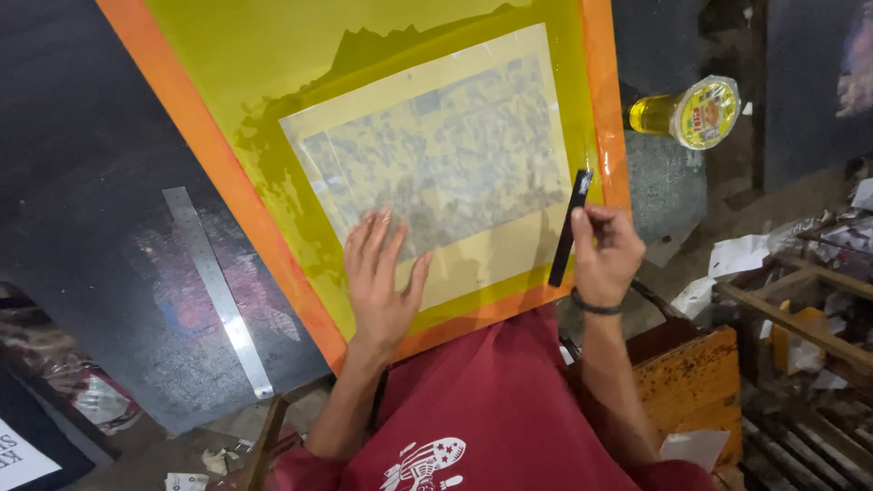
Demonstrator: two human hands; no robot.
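Left hand point(382, 277) flat, fingers spread on yellow mesh screen point(382, 109) in orange frame point(218, 155); right hand point(605, 255) pinches black strip point(570, 227) at frame's right edge; steel ruler point(218, 291) left, yellow-lidded bottle point(691, 114) right

Garment: dark red short-sleeved shirt point(509, 409), plain weave, loose fit, creased across the front. A white printed graphic sits low on the chest, partly cut off by the frame edge. Both forearms are bare from the sleeve down. Right wrist: one thin dark band point(596, 307), worn snug. Left wrist: bare. No gloves and no rings visible on either hand's fingers.
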